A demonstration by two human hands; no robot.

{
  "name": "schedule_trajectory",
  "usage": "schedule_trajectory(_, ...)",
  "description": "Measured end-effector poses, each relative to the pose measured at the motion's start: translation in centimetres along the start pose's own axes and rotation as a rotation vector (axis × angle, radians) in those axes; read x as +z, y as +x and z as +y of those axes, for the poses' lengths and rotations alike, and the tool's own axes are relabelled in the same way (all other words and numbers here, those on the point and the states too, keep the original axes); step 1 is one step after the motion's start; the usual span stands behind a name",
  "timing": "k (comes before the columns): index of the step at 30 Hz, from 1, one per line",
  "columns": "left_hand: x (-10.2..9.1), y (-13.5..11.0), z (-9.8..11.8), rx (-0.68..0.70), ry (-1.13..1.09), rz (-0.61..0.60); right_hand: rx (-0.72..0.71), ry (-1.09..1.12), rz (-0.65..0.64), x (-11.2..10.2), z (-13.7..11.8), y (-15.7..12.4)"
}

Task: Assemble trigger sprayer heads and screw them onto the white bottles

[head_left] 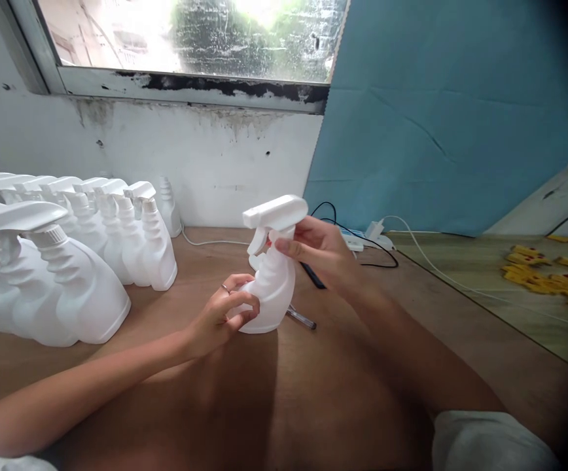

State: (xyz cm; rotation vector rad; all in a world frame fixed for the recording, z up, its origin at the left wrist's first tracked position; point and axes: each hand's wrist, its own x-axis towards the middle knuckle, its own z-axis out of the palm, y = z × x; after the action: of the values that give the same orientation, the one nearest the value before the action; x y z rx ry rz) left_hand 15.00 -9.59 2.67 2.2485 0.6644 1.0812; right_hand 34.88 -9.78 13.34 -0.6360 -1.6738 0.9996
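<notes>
My left hand (220, 320) is closed around the base of a white spray bottle (274, 288), which stands upright on the tabletop (264, 405). My right hand (318, 252) grips the bottle's neck just under its trigger head (277, 212). Rows of matching white bottles (68, 261) stand to the left of it, apart. A pen (301, 318) lies just right of its base. Yellow pieces (549, 275) lie far to its right.

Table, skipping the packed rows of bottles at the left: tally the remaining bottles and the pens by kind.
Spray bottle, gripped by left hand and right hand: 1
Headless bottle by the wall: 1
Pens: 2, black pen and silvery pen
Total: 4
</notes>
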Motion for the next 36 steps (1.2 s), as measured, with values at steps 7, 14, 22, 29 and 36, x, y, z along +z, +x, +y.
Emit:
schedule_trajectory(7,-1.5,0.6,0.8,0.008,0.001,0.117,-0.006,0.271,0.020,1.9,3.9,0.2)
schedule_trajectory(14,-5.3,5.4,4.9,0.135,-0.104,0.391,0.030,0.276,-0.002,2.3,3.9,0.2)
schedule_trajectory(22,-6.4,8.2,7.0,0.077,0.049,0.367,0.048,0.324,-0.095,1.8,4.5,0.4)
schedule_trajectory(29,-7.2,8.1,5.8,0.072,-0.044,0.328,0.037,0.363,-0.068,2.0,4.8,0.5)
schedule_trajectory(36,-7.1,8.1,6.2,0.096,-0.009,0.310,0.027,0.377,-0.065,2.1,4.8,0.6)
